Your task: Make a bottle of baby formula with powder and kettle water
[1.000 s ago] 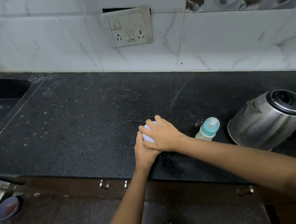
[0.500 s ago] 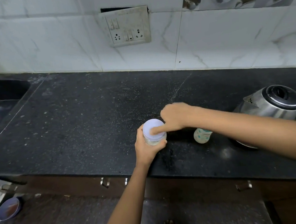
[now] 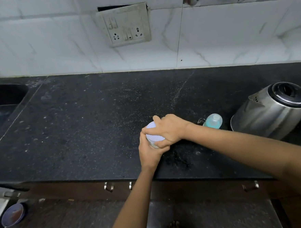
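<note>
Black speckled stone forms the counter (image 3: 93, 126). Over its front part, about the middle, the person holds a small jar (image 3: 152, 145) with a pale lilac lid (image 3: 153, 134). The left hand (image 3: 150, 154) comes up from the near side, and its fingers and thumb are wrapped round the jar's body below the lid. The right hand (image 3: 170, 128) reaches in from the right and sits on top, with its fingers curled over the far rim of the lid and its thumb pressed on the near rim. Whether the jar's base rests on the stone cannot be told, as the hands hide it.

Just to the right of the hands a baby bottle (image 3: 213, 121) with a teal cap stands on the counter. Beside it, further right, is a steel kettle (image 3: 270, 112) with a dark lid. A sink (image 3: 1, 99) is set into the counter at the far left. A grubby socket plate (image 3: 124, 24) hangs on the tiled wall (image 3: 52, 49), and a bowl (image 3: 12, 214) lies on the floor at lower left.
</note>
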### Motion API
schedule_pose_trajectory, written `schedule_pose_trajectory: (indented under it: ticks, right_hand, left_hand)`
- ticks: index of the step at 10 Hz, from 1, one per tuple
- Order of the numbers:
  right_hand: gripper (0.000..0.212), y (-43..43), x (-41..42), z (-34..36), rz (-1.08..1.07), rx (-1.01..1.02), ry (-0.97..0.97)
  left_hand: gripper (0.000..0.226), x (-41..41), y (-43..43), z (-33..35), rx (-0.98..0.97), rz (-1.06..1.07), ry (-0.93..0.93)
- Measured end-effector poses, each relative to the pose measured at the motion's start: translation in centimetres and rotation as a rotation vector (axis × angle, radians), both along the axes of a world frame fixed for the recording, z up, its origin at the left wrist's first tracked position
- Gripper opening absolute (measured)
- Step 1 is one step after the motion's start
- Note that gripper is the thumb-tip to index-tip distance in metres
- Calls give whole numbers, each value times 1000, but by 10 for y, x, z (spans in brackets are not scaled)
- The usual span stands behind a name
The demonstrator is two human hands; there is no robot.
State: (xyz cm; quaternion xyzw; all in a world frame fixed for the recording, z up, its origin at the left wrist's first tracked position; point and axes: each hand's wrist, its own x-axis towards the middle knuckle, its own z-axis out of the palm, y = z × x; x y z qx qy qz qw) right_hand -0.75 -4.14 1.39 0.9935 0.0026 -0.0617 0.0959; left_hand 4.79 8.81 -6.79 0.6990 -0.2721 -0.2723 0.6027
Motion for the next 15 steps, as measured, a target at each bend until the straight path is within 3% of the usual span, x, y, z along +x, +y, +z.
schedule_pose_trajectory:
  ticks: [1,2,3,4,5,6,7,8,10,14,15]
  right_hand:
    - [68,17,-4,1,-230,39,-19]
    - [71,40,-6,-4,-578,206,-66]
    - [87,56,-6,-11,-868,357,-160]
    - [93,64,-30,-17,-1007,685,-386]
    - [79,82,-78,-39,-1023,812,-677]
    - [59,77,-124,-71,-1168,852,-935]
    - [65,46,-153,-84,-1295,870,-1000]
    - [71,14,-159,-87,-1241,883,-938]
    - [52,-22,-144,-89,-1162,844,-839]
    - [59,-53,-129,-89,-1188,806,-719]
    - [86,-41,-130,-90,-1215,819,-830]
  left_hand:
    - [81,-2,-2,-2,10,24,-5]
    - [80,-7,-4,4,34,45,-16]
    - [77,-8,-2,6,-6,37,-33]
    - [82,-2,1,7,44,5,-105]
    - [109,6,7,-5,125,-13,-229]
    - [108,4,19,-21,161,36,-226]
    - [83,-3,24,-27,119,72,-169]
    - [73,-4,14,-26,104,73,-152]
    - [72,4,-18,-22,144,34,-191]
    - [74,17,-48,-14,218,-45,-192]
    - [96,16,-40,-12,217,-103,-197]
